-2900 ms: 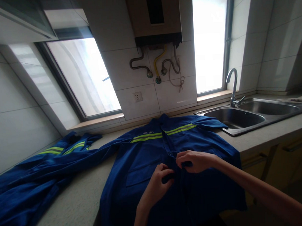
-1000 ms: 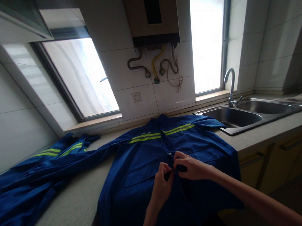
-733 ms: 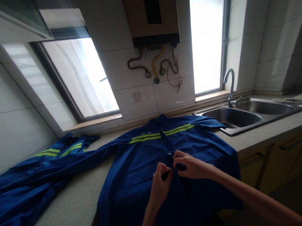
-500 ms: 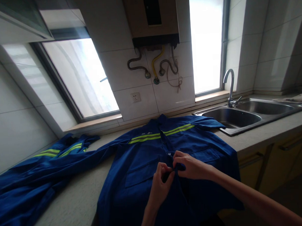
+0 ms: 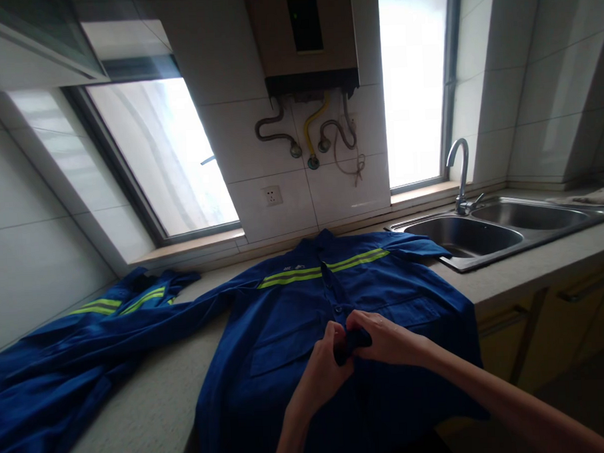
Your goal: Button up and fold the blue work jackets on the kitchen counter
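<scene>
A blue work jacket (image 5: pixel 291 320) with yellow-green reflective stripes lies spread over the counter, its lower part hanging past the front edge. My left hand (image 5: pixel 325 366) pinches the jacket's front edge near the middle. Close beside it, my right hand (image 5: pixel 387 339) grips the opposite side of the same front opening, with cloth bunched between its thumb and fingers. Just above the hands a button (image 5: pixel 338 310) shows on the front strip. The fingertips hide whatever small part lies between them.
Another blue garment (image 5: pixel 53 371) with reflective stripes lies at the left of the counter (image 5: pixel 134 407). A double steel sink (image 5: pixel 462 236) with a faucet (image 5: pixel 461 179) is at the right. On the wall hangs a water heater (image 5: pixel 307 59) with pipes below.
My left hand has shifted slightly and its fingers have curled in closer to the right hand. The right hand stays near the same place, still gripping cloth. The jacket has barely moved.
</scene>
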Demonstrator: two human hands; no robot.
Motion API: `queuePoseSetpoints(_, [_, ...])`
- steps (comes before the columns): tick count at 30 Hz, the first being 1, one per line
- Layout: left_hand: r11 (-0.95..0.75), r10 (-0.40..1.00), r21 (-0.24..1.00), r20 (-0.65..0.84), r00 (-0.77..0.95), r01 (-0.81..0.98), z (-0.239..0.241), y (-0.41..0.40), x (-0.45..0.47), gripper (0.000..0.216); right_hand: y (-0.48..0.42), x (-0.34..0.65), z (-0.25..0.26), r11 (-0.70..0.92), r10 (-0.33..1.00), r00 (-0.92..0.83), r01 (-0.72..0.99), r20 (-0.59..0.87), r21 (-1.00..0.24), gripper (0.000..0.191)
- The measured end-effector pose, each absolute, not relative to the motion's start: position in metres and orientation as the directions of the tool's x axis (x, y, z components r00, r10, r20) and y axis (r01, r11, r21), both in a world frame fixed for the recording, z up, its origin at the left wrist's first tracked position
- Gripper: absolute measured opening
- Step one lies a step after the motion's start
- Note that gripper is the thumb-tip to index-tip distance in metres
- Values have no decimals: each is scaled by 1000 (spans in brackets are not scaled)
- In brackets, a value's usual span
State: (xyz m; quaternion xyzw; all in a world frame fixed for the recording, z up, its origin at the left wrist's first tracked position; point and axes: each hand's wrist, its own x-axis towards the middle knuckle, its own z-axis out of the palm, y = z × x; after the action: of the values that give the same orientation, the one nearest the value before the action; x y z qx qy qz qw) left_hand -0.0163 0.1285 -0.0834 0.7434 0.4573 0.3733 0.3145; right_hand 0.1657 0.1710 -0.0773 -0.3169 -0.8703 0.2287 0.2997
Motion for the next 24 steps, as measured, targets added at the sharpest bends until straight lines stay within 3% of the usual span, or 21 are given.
queuePoseSetpoints(9, [-348,928,876,271,257,332,-90,133,-19,24,166,168,-86,725,676,-612,452,410,-520,28])
queuePoseSetpoints(15, [-287,946,932,239,220,220,-90,138,-22,24,166,164,-89,797,598,-635,404,489,-450,22])
queuePoseSetpoints(19, [-285,957,924,258,136,256,-91,143,-24,19,171,163,-88,797,599,-632,408,492,-446,18])
queuePoseSetpoints(24, [-285,955,904,239,178,318,-92,144,-25,19,175,165,-84,800,592,-661,413,461,-435,15])
